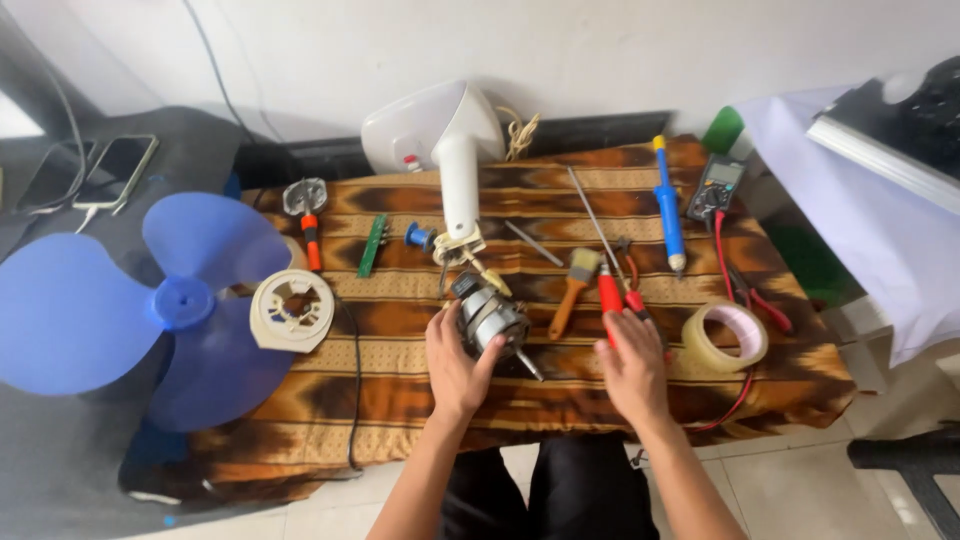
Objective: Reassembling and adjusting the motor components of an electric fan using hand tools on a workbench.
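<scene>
Two hands at a fan motor on a patterned cloth

Two bare hands work low over a brown and orange patterned cloth (pixel 400 400) spread on a low table. The left hand (pixel 455 365) grips the fan motor (pixel 490 315), fingers curled around its metal body, the shaft pointing down and to the right. The motor rests on the cloth near the table's middle, just ahead of the person's knees. The right hand (pixel 632 365) lies palm down on the cloth, fingers loosely extended, their tips touching the red-handled screwdriver (pixel 608 295); it closes on nothing. Just right of that hand sits a roll of clear tape (pixel 725 337). Between the hands and a little farther lies a paintbrush (pixel 572 285) with an orange handle. To the left, a cream round motor cover (pixel 292 310) rests at the cloth's edge, beside a blue fan blade (pixel 150 305). Farther back lie a blue soldering iron (pixel 668 210), a multimeter (pixel 715 187) and a green circuit strip (pixel 373 245). At the far edge stands the white fan housing (pixel 445 140), against the wall
</scene>
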